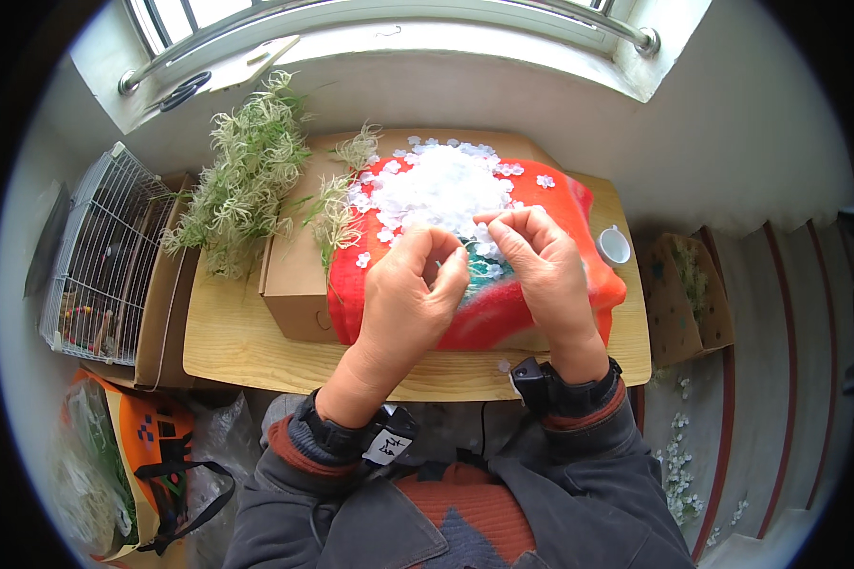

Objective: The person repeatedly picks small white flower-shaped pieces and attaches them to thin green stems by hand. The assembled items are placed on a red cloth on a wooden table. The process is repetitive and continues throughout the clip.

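Note:
My left hand (416,288) is pinched, thumb against forefinger, over the front of a red patterned cloth (359,299). Thin pale stems (481,269) show just right of its fingertips; it appears to pinch one, though the fingers mostly hide it. To the right, my right hand (544,267) holds a small white artificial flower (482,233) between thumb and forefinger. Beyond both hands, a heap of white fabric petals (445,181) lies on the cloth, with single blossoms scattered around it. A teal patch of the cloth shows between the hands.
The cloth covers part of a cardboard box (295,274) on a wooden table (235,338). Artificial greenery (249,171) lies left, a white cup (613,246) right. A wire cage (110,263) stands left; a carton (687,299) sits by the stairs (747,398). Scissors (185,91) rest on the windowsill.

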`<control>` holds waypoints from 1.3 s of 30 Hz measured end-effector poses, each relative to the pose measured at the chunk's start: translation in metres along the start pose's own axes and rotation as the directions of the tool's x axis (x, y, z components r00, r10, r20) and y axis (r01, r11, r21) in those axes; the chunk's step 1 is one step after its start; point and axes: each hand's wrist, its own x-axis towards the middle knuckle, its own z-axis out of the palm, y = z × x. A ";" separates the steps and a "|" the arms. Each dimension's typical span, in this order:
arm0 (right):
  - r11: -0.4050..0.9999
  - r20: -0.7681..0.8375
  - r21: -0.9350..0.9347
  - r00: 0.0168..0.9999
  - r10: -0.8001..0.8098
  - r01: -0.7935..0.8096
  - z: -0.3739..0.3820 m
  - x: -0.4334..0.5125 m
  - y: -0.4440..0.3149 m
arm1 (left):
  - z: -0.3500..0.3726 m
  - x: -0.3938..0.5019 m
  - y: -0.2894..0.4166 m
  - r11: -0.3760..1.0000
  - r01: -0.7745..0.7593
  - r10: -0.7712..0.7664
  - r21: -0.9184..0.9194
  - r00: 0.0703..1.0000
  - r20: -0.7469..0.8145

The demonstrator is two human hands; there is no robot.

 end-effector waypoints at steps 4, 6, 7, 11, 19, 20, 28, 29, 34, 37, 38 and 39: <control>0.953 0.015 0.277 0.993 0.121 -0.120 0.007 0.001 -0.001 | 0.004 -0.002 0.004 0.983 -0.165 0.169 0.082 0.984 -0.049; 0.910 0.023 0.388 0.989 0.148 -0.145 0.008 0.000 -0.001 | 0.005 -0.002 0.004 0.974 -0.196 0.205 0.114 0.976 -0.075; 0.902 0.017 0.405 0.987 0.159 -0.152 0.009 0.000 -0.001 | 0.005 -0.002 0.004 0.969 -0.210 0.223 0.132 0.971 -0.088; 0.878 -0.006 0.453 0.984 0.180 -0.158 0.011 -0.001 -0.001 | 0.006 -0.002 0.002 0.958 -0.232 0.252 0.171 0.962 -0.108; 0.889 0.015 0.434 0.988 0.155 -0.146 0.013 -0.003 -0.002 | 0.005 0.000 -0.004 0.853 -0.381 0.438 0.357 0.894 -0.091; 0.892 0.016 0.429 0.988 0.152 -0.145 0.013 -0.003 -0.003 | 0.005 0.001 -0.004 0.838 -0.397 0.455 0.373 0.887 -0.079; 0.918 0.028 0.372 0.990 0.139 -0.140 0.013 -0.004 -0.001 | 0.008 0.002 -0.007 0.747 -0.475 0.555 0.464 0.831 -0.044; 0.926 0.032 0.351 0.990 0.138 -0.141 0.013 -0.004 -0.001 | 0.007 0.001 -0.007 0.752 -0.466 0.540 0.466 0.841 -0.031; 0.970 0.077 0.215 0.992 0.097 -0.112 0.013 -0.005 -0.005 | 0.007 -0.001 -0.006 0.908 -0.317 0.342 0.273 0.938 -0.047; 0.984 0.012 0.170 0.999 0.045 -0.046 0.015 -0.005 -0.006 | 0.006 -0.004 -0.003 0.994 -0.088 0.091 0.060 0.995 -0.045; 0.991 -0.020 0.133 1.000 0.019 -0.016 0.016 -0.006 -0.006 | 0.005 -0.003 -0.002 0.996 -0.078 0.079 0.040 0.996 -0.033; 0.995 -0.050 0.095 0.999 -0.008 0.013 0.016 -0.006 -0.005 | 0.004 -0.003 -0.001 0.996 -0.082 0.082 0.023 0.996 -0.023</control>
